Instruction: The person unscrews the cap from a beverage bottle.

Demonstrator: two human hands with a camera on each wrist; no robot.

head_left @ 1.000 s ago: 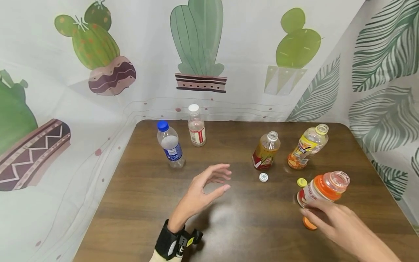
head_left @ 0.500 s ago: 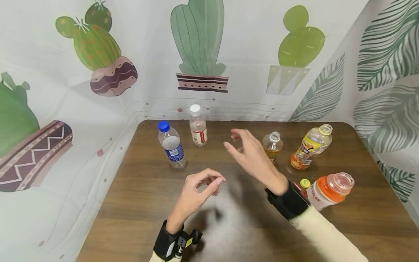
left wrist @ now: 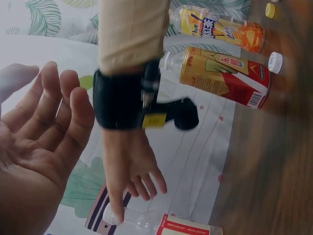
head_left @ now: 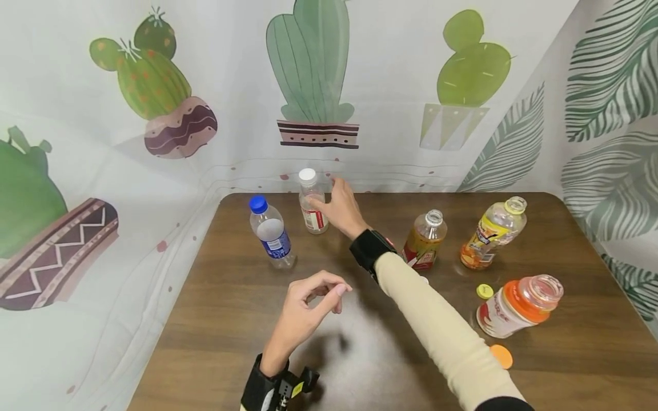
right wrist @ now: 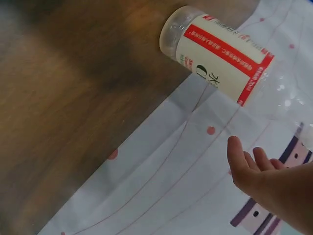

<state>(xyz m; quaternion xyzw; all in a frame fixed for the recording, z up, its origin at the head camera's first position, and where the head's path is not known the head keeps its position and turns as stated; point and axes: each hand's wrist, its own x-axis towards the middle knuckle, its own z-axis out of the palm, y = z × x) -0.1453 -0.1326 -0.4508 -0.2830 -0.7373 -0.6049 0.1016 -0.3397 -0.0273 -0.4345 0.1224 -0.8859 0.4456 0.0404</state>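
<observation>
A clear bottle with a white cap and a red-and-cream label stands upright near the table's back edge. My right hand is at its right side, fingers spread behind it and thumb in front. In the right wrist view the visible fingers of the right hand are apart from the bottle. Idle above the front middle of the table, my left hand has loosely curled fingers and holds nothing. Left of the white-capped bottle stands a clear bottle with a blue cap and blue label.
To the right stand three uncapped bottles: a red-and-gold-labelled one, a yellow-labelled one and an orange-necked one. Loose caps lie nearby: yellow, orange and white. A printed cloth hangs behind the table.
My right hand has left the orange-necked bottle and travelled left and back across the table to the white-capped bottle. The left hand stays in place, its fingers more curled.
</observation>
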